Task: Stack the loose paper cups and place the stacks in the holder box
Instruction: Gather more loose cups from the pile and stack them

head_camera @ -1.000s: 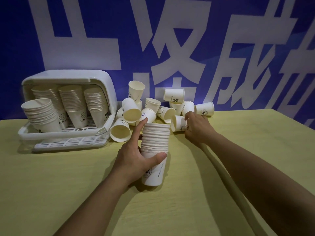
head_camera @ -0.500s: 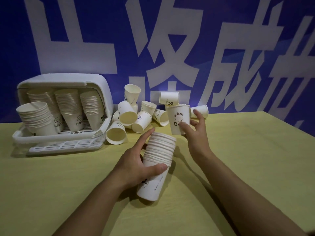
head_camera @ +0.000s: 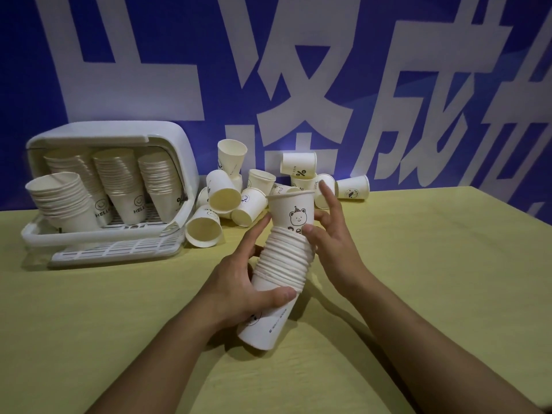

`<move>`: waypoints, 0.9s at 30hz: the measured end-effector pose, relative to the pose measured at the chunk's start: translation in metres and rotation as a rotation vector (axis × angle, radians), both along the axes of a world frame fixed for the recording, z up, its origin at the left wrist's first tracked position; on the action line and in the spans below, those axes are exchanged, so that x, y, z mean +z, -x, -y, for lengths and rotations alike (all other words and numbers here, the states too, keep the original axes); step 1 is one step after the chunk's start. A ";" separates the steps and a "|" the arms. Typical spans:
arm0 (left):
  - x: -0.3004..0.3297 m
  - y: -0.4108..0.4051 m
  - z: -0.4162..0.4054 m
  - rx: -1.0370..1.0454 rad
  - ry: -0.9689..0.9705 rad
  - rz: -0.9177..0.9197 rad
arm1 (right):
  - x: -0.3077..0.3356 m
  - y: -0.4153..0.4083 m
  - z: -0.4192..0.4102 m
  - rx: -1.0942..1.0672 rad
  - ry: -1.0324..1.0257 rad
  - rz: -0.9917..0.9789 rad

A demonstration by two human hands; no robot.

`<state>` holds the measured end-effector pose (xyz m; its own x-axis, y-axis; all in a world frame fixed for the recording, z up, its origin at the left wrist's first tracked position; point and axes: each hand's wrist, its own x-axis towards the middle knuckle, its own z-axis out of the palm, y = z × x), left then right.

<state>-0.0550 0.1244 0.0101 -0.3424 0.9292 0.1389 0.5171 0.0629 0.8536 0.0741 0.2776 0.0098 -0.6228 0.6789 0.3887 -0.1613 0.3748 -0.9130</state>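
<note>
A tilted stack of paper cups [head_camera: 280,270] is gripped at the centre of the frame by the left hand [head_camera: 236,289], whose thumb and fingers [head_camera: 276,295] are curled round its lower part. A bear-printed cup [head_camera: 294,212] is seated in the top of the stack and is pinched at its side by the right hand [head_camera: 334,249], with two fingers left raised behind the rim. The base of the stack is seen close to the yellow desk [head_camera: 418,279]; contact cannot be told. Loose cups [head_camera: 239,189] are scattered behind, upper centre, against a blue banner [head_camera: 298,70]. At the upper left, the white holder box [head_camera: 113,135] is shown open, with four stacks [head_camera: 119,180] leaned inside.
</note>
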 end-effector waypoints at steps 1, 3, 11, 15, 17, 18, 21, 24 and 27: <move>0.000 0.000 0.000 -0.007 -0.001 0.001 | 0.001 0.000 -0.001 0.012 -0.009 0.024; -0.001 -0.001 -0.001 0.004 -0.013 -0.002 | 0.000 -0.001 -0.002 0.021 -0.010 0.035; -0.002 0.004 -0.001 0.165 -0.127 -0.028 | -0.010 -0.002 0.002 0.024 -0.052 0.030; -0.004 0.006 -0.001 0.181 -0.130 -0.019 | -0.010 0.000 0.005 0.032 -0.032 0.021; -0.005 0.008 -0.002 0.190 -0.132 -0.004 | -0.009 0.001 0.006 0.022 -0.030 0.022; -0.005 0.009 -0.002 0.191 -0.130 0.005 | -0.009 0.001 0.006 0.017 -0.035 0.032; -0.006 0.011 -0.002 0.190 -0.125 0.033 | -0.008 0.000 0.005 0.004 -0.055 0.052; -0.007 0.013 -0.003 0.188 -0.119 0.055 | -0.010 0.000 0.004 0.004 -0.055 0.053; -0.009 0.015 -0.003 0.191 -0.121 0.082 | -0.013 0.003 0.003 0.006 -0.051 0.050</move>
<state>-0.0703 0.1275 0.0014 -0.5253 0.8245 0.2103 0.4344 0.0473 0.8995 0.0712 0.2749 -0.0033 -0.6465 0.6553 0.3907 -0.1180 0.4200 -0.8998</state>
